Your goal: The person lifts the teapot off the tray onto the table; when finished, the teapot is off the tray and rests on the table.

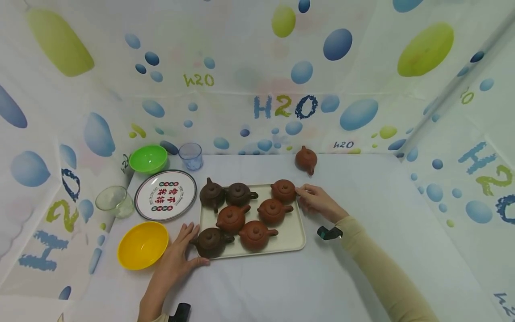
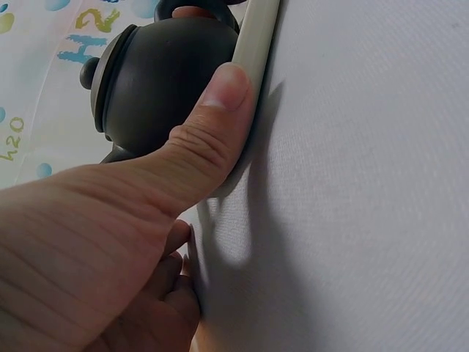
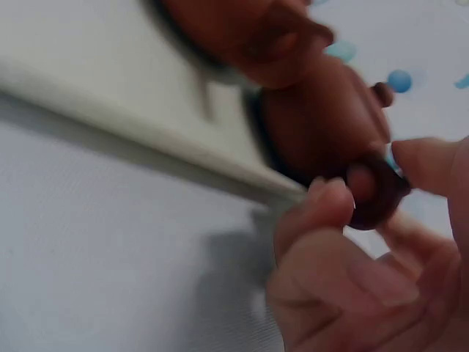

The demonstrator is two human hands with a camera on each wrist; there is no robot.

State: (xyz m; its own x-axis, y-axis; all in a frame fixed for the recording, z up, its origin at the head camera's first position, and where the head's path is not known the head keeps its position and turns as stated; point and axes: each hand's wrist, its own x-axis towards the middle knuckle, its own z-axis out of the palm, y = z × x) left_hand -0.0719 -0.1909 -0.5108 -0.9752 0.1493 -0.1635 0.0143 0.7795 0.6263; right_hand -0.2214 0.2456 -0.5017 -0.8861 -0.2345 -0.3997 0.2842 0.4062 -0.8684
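Note:
My right hand [image 1: 319,203] pinches the handle [image 3: 381,191] of a reddish-brown clay teapot [image 1: 283,191] at the far right corner of a cream tray [image 1: 287,232]. At the near left corner, my left hand [image 1: 179,252] is spread around the tray, its thumb [image 2: 220,110] lying along the front rim. Right by it sits a dark brown teapot [image 1: 211,241]. Two more dark teapots fill the far left part of the tray, and three other reddish ones stand in its middle, among them a front teapot [image 1: 255,235]. All have lids on.
Another reddish teapot [image 1: 306,159] stands behind the tray, near the back wall. To the left are a yellow bowl [image 1: 142,246], a printed plate [image 1: 165,195], a green bowl [image 1: 148,159], a bluish glass [image 1: 191,156] and a clear glass cup [image 1: 115,201].

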